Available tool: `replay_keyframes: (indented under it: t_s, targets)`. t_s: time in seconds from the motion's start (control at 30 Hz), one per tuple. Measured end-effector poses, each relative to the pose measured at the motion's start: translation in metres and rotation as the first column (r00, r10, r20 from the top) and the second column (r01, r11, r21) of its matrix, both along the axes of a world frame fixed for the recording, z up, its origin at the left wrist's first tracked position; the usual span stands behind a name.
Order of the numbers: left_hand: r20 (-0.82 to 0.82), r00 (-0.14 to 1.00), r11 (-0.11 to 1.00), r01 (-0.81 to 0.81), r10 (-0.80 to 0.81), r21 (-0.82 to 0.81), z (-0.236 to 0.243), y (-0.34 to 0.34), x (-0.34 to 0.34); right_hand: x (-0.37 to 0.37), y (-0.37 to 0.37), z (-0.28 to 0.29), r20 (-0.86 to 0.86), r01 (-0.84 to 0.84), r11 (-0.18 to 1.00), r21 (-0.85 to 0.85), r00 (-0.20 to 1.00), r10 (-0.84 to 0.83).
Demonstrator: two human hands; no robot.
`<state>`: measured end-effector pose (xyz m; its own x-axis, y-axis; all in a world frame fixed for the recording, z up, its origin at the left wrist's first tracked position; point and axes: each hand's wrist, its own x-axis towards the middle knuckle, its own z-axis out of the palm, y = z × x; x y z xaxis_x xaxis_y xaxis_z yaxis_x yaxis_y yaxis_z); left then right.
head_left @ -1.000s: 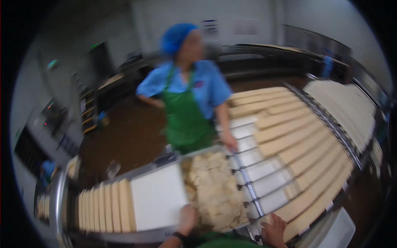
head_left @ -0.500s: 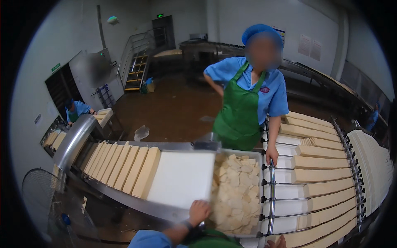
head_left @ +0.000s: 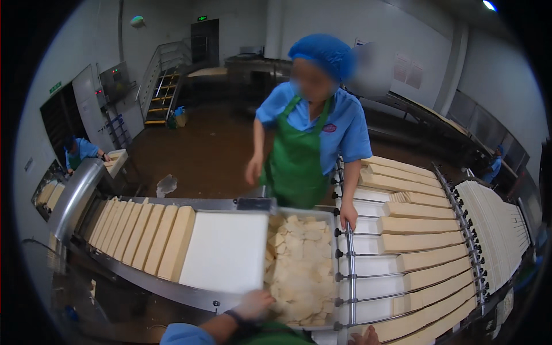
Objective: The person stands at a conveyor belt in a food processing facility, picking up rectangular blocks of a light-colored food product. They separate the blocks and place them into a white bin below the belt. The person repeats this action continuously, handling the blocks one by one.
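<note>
My left hand [head_left: 255,303] is over the near corner of the white conveyor belt [head_left: 224,247], beside the bin; blur smears its fingers. Low in the picture, my right hand [head_left: 364,336] is partly cut off, its fingers apart near the end of the nearest long cream-coloured slab [head_left: 422,318]. I see nothing held in it. Between my hands stands a white bin [head_left: 335,241] heaped with thin, pale, flat pieces [head_left: 302,270]. More long slabs [head_left: 176,244] lie side by side on the belt's left part.
Across the bin a co-worker [head_left: 305,144] in a green apron rests a hand on the metal rail [head_left: 352,270]. Thin rods [head_left: 376,254] divide the right-hand lanes of slabs. Another person [head_left: 80,154] works at far left. A stair [head_left: 164,95] stands at the back.
The view has swung right, so the scene sits further left. The co-worker's hand has come down from the hip and the head has turned. My right hand no longer covers the slab piece beside it.
</note>
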<state>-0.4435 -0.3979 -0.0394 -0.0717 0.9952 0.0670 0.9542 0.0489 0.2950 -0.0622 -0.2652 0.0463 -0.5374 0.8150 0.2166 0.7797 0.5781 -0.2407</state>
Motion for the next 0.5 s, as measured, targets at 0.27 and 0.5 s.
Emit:
replay_keyframes:
  t_s: [0.27, 0.5]
  targets:
    - [0.03, 0.996, 0.936, -0.072, 0.088, -0.345, 0.054, 0.009, 0.015, -0.001, -0.002, -0.003, 0.03, -0.003, 1.0, -0.013, 1.0, 0.003]
    - [0.0, 0.999, 0.991, -0.047, 0.047, 0.123, 0.005, -0.001, 0.006, -0.006, -0.004, 0.001, -0.01, 0.015, 1.0, 0.012, 1.0, -0.014]
